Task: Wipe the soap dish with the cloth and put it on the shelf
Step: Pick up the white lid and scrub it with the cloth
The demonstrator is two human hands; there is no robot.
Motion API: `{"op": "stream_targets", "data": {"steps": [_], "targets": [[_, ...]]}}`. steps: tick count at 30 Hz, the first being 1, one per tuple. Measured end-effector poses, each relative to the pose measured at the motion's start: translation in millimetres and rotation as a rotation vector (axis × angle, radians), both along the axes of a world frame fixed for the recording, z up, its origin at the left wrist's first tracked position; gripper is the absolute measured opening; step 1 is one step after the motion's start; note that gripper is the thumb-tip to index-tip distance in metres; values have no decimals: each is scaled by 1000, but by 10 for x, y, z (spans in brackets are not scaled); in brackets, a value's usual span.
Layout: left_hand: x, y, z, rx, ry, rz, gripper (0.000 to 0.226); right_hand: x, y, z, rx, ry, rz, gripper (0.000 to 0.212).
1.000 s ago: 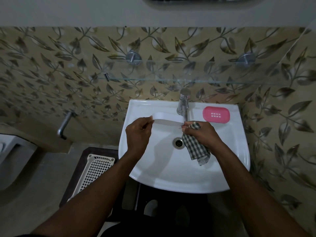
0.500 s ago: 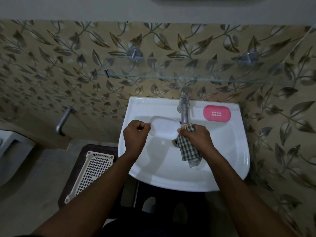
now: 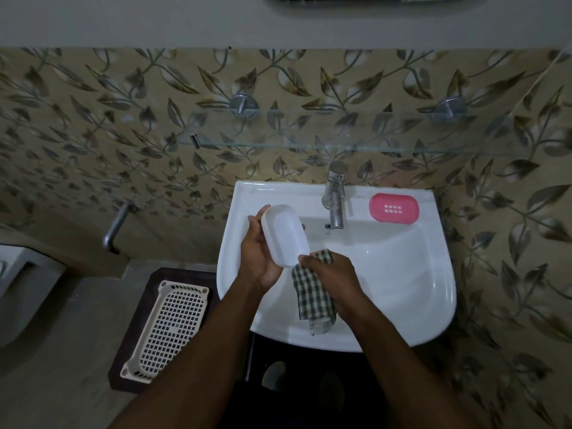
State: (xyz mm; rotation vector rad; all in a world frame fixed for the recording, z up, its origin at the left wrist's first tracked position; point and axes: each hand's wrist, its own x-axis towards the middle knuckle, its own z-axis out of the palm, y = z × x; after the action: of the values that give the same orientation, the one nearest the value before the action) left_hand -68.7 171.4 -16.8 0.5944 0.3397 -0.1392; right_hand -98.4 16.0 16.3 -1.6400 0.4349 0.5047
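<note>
My left fingers (image 3: 252,219) curl round the white dish (image 3: 284,235), cradling it from beneath and tilting its smooth face up so I can reach it. My right hand (image 3: 329,275) is closed on the cloth (image 3: 312,297), bunched at the dish's near end, the loose tail hanging clear. I hold both over the sink (image 3: 402,274), probably to catch drips. The glass shelf (image 3: 340,145) waits above the tap (image 3: 335,196).
</note>
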Motion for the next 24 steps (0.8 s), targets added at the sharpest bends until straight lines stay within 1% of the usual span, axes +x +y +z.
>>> {"op": "stream_targets", "data": {"steps": [2,4,6,8,10,11,13,15,17,20,21,22,24], "targets": [[17,-24,56,-48,32,-102,62,-61,54,83,-11,-16,22,29],[28,-31,128,-68,55,-159,70,-109,72,182,8,-61,70,20],[19,-35,161,-60,73,-176,77,-138,56,279,0,-125,120,15],[13,-35,163,-64,58,-180,93,-134,24,346,-66,-174,134,13],[13,-37,157,-66,27,-151,99,-107,-7,390,-138,-218,136,13],[12,-37,159,-71,16,-136,97,-93,-18,408,-159,-233,133,14],[13,-32,181,-106,6,-121,85,-70,-42,438,-173,-240,118,12],[3,-3,197,-144,5,-124,76,-58,-84,494,-171,-215,95,13],[-5,30,200,-170,16,-125,73,-45,-155,588,-121,-169,74,21],[-19,36,191,-191,11,-129,74,21,-279,775,15,-154,97,22],[-27,18,185,-198,8,-138,75,61,-295,840,19,-196,120,24],[-33,-16,179,-204,3,-151,75,115,-293,884,-28,-267,145,26],[-50,-104,150,-189,-1,-152,71,233,-221,943,-220,-468,192,26]]}}
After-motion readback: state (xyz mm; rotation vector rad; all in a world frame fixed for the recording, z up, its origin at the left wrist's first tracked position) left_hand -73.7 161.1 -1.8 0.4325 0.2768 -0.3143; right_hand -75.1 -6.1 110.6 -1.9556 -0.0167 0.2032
